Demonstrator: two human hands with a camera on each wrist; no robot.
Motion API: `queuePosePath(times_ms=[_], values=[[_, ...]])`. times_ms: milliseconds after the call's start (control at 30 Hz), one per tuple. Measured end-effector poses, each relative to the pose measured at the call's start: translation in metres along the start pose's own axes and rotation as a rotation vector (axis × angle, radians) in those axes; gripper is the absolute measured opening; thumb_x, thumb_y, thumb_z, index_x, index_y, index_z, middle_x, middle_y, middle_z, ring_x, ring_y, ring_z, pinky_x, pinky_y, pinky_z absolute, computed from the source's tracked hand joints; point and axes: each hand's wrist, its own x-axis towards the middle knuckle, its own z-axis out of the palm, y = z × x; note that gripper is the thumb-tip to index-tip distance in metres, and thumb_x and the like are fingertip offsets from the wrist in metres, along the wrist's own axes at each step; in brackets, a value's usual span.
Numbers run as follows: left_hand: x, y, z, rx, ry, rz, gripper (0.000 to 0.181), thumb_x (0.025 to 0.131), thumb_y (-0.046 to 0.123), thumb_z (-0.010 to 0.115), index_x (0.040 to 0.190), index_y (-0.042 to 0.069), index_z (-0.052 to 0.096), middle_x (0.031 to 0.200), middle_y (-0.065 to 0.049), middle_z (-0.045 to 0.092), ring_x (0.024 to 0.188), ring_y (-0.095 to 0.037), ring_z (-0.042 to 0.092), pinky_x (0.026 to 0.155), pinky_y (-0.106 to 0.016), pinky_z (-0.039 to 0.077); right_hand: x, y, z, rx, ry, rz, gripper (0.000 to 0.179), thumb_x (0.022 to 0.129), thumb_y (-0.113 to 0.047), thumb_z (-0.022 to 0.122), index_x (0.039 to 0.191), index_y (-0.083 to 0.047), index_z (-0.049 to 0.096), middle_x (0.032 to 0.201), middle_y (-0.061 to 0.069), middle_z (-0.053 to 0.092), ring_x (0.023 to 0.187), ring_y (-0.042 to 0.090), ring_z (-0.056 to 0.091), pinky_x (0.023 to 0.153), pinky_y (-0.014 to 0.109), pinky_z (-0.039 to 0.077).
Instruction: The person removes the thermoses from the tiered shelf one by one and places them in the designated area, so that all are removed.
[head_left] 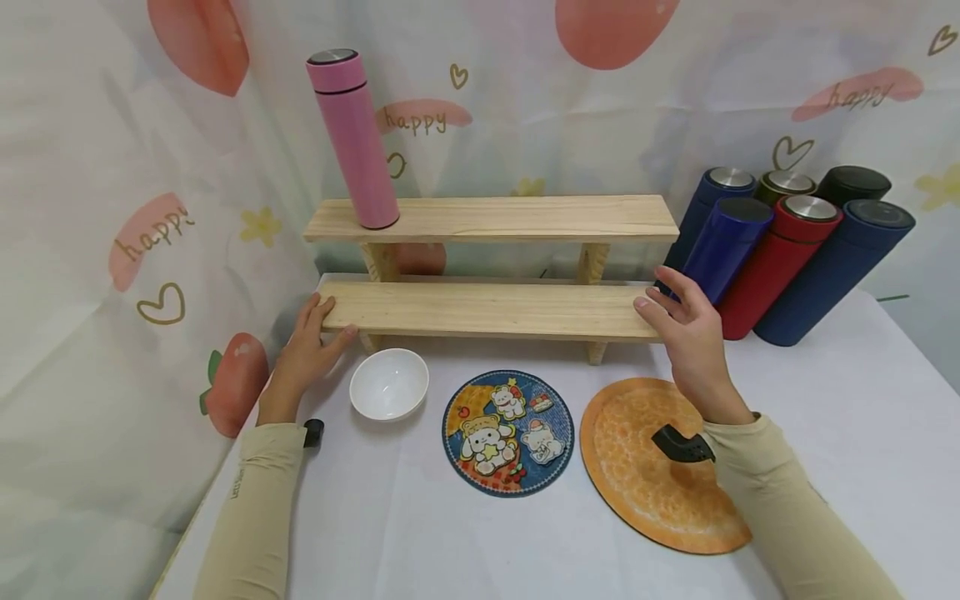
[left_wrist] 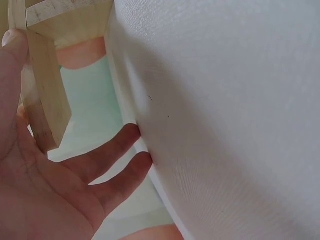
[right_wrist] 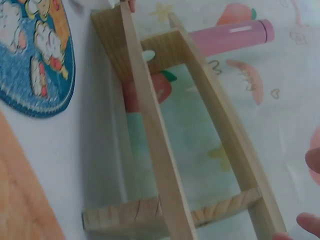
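Observation:
A two-tier wooden shelf [head_left: 487, 308] stands on the white-covered table. My left hand [head_left: 303, 358] holds the left end of its lower board, with the thumb along the front edge. In the left wrist view two fingers [left_wrist: 117, 175] of that hand stretch down to the table's edge. My right hand [head_left: 690, 342] is at the lower board's right end, fingers apart and loosely bent; contact there is unclear. Only its fingertips [right_wrist: 310, 222] show in the right wrist view. A pink thermos [head_left: 352, 142] stands upright on the left of the upper board.
Several thermoses, among them a red one [head_left: 780, 267], stand grouped right of the shelf. In front lie a white bowl [head_left: 389, 385], a round blue cartoon mat [head_left: 465, 467] and a round orange-brown mat [head_left: 637, 467]. Patterned cloth [head_left: 525, 150] hangs behind.

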Motion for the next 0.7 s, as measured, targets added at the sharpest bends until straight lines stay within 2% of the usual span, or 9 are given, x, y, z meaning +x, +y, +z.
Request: queuePosePath(times_ms=[367, 700], values=[[0.001, -0.001, 0.002, -0.008, -0.001, -0.003, 0.085, 0.109, 0.053, 0.058, 0.171, 0.010, 0.020, 0.179, -0.013, 0.003, 0.157, -0.054, 0.019, 0.119, -0.073, 0.022, 0.007, -0.009, 0.042, -0.007, -0.101, -0.048, 0.070, 0.104, -0.007, 0.067, 0.166, -0.003, 0.035, 0.170, 0.016, 0.031, 0.153, 0.037, 0.038, 0.110, 0.022, 0.045], [0.002, 0.000, 0.002, -0.001, 0.002, 0.006, 0.086, 0.108, 0.054, 0.058, 0.171, 0.009, 0.020, 0.179, -0.014, 0.003, 0.157, -0.053, 0.019, 0.120, -0.072, 0.022, 0.015, -0.012, 0.076, 0.041, -0.163, -0.069, 0.070, 0.105, -0.009, 0.065, 0.167, -0.006, 0.034, 0.169, 0.010, 0.037, 0.150, 0.030, 0.041, 0.115, 0.030, 0.039]])
